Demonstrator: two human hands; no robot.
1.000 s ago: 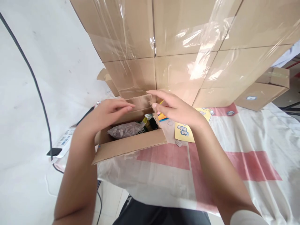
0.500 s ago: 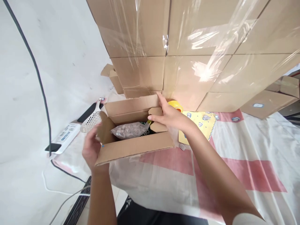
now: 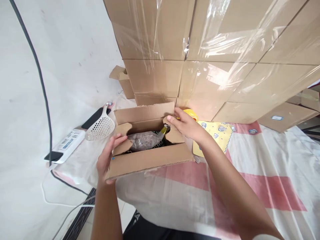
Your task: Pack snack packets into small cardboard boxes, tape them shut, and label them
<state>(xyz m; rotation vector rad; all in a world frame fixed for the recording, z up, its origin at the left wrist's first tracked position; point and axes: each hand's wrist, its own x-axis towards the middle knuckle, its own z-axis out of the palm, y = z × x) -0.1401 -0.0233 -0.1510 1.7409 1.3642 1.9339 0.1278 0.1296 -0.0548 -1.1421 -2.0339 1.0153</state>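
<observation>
An open cardboard box [image 3: 152,160] sits in front of me with its long flaps raised. Inside lies a clear plastic bag [image 3: 143,140] of pale contents, its neck closed with a yellowish-green strip, on something black with light lettering. My left hand [image 3: 108,156] grips the box's left end, fingers over the left end flap [image 3: 123,129], which is folded inward. At the opposite end, my right hand [image 3: 186,126] holds the box, its thumb on the inward-folded right end flap [image 3: 175,135] and its fingers at the far corner.
A wall of plastic-wrapped cartons [image 3: 155,76] rises behind the box. A yellow tape roll [image 3: 191,114] and a yellow patterned sheet [image 3: 215,133] lie to the right. On the left are a white perforated scoop [image 3: 101,128], a white device [image 3: 71,143] and a black cable [image 3: 41,76].
My left hand has pushed the left end flap inward and moved right onto it. My right hand stays at the right end. The view has shifted slightly.
</observation>
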